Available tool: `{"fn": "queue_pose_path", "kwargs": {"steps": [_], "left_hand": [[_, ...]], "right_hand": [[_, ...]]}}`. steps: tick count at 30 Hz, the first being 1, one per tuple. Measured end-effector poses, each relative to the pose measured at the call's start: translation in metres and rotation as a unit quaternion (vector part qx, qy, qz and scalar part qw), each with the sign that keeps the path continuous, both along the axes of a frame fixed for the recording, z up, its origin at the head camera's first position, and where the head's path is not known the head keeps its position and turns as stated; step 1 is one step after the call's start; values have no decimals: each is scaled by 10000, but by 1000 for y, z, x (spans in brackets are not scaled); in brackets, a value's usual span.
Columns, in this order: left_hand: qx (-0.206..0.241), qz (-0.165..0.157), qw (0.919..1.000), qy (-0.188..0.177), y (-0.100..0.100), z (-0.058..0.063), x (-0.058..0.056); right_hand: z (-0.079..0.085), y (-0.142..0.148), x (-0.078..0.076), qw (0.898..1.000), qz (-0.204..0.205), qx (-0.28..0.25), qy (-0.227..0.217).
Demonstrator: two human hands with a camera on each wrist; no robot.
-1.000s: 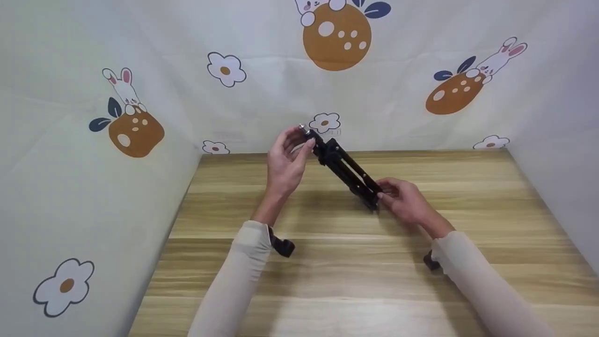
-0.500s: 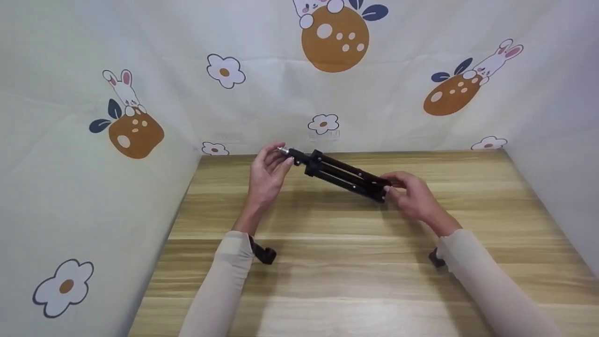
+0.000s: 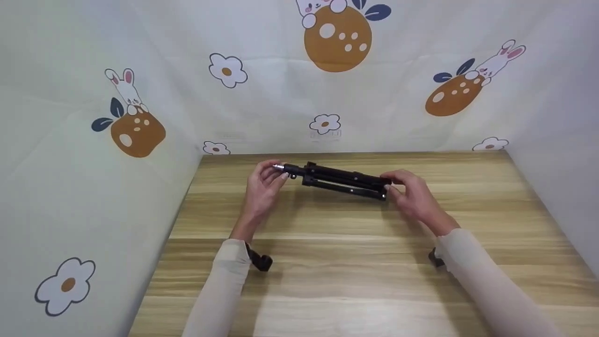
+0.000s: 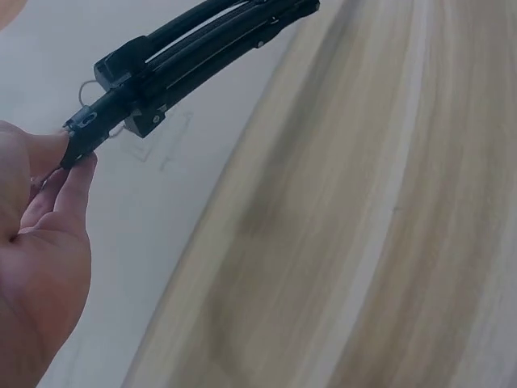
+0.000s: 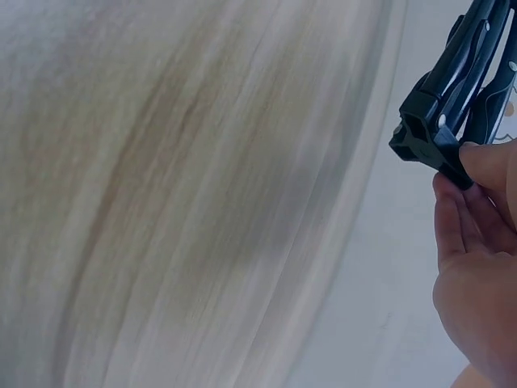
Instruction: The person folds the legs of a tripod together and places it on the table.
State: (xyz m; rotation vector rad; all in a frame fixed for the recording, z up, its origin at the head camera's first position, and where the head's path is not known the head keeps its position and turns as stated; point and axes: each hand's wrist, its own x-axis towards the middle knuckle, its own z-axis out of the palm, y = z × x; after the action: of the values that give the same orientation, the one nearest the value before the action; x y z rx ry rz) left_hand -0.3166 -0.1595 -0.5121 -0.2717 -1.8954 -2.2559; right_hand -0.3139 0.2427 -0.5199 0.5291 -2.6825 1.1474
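Note:
A folded black tripod (image 3: 346,181) is held almost level above the far part of the table, its silver screw tip pointing left. My left hand (image 3: 262,189) pinches the narrow head end between thumb and fingers, just behind that tip. In the left wrist view the thumb and fingers of the left hand (image 4: 48,234) close on the tripod's neck (image 4: 90,125). At the other end, my right hand (image 3: 412,196) grips the foot end with thumb and fingertips. The right wrist view shows the right hand (image 5: 481,234) pinching one corner of the tripod's end (image 5: 436,133).
The wood-grain table (image 3: 346,281) stretches beneath both arms. Pale fabric printed with rabbits, oranges and flowers forms a back wall (image 3: 276,103) and side walls (image 3: 61,187). A black wrist mount (image 3: 260,260) projects from the left sleeve.
The tripod has swung from a steep slant to nearly level. My left hand has moved down and to the left with the head end; my right hand has stayed near its place.

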Motion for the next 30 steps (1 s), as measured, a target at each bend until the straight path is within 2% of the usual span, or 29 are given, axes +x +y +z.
{"fn": "queue_pose_path", "kwargs": {"steps": [7, 10, 14, 19, 30], "left_hand": [[-97, -57, 9988, -472, -5, -18, 4], [-371, -60, 9974, -612, -8, -26, 7], [-761, -79, 9950, -637, -9, -34, 8], [-938, -63, 9932, -691, -8, -41, 7], [-858, 29, 9942, -655, -6, -53, 7]], "right_hand": [[-5, 1, -1, 9993, 3, 136, 352], [-7, 1, -1, 9990, 36, 207, 392], [-9, 2, 0, 9987, 79, 266, 425], [-10, 2, 0, 9989, 91, 270, 374], [-12, 0, 0, 9992, 115, 319, 197]]}}
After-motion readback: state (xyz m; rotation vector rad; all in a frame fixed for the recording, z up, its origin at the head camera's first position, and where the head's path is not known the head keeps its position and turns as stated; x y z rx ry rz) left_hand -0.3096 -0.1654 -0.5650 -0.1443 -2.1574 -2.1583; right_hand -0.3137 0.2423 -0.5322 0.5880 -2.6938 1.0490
